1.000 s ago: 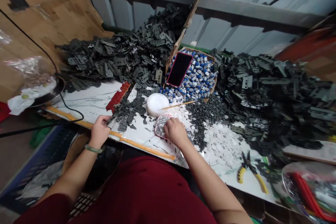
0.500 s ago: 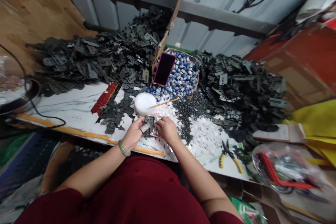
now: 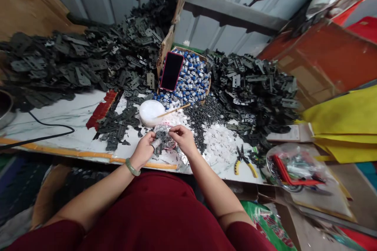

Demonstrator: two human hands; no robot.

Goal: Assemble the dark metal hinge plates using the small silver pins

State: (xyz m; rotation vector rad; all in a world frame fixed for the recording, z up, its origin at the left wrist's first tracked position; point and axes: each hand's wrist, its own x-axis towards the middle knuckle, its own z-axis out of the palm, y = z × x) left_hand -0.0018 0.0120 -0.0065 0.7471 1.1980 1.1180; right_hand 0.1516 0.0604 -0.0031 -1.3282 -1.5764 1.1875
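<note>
- Left hand (image 3: 142, 150) and right hand (image 3: 184, 139), just in front of the round white tub (image 3: 151, 112), the landmark for all places here; a green bangle (image 3: 132, 167) circles the left wrist.
- Fingers: both sets are closed narrowly on the dark grey perforated part (image 3: 158, 148), which stands between the hands; the right fingertips (image 3: 173, 129) pinch near its top.
- Crumpled foil packet (image 3: 162, 136): pink-rimmed, silvery and creased, directly behind the part and touching it, just before the tub.
- Cardboard box (image 3: 203, 86): behind the tub, packed with small cylinders (image 3: 191, 78) with blue and silver markings; a phone in a red case (image 3: 171, 71) lies on them.
- Heaps of dark grey perforated plates (image 3: 250, 94): flat, angular and punched with slots, piled left and right of the box behind the tub.
- Dark granules (image 3: 200, 115) and white chips (image 3: 219, 143): loose drifts to the right of the tub.
- Wooden stick (image 3: 173, 110): thin and straight, its end over the tub's right edge.
- Yellow-handled pliers (image 3: 243, 164): on the white-veined worktop (image 3: 53, 121), well right of the tub.
</note>
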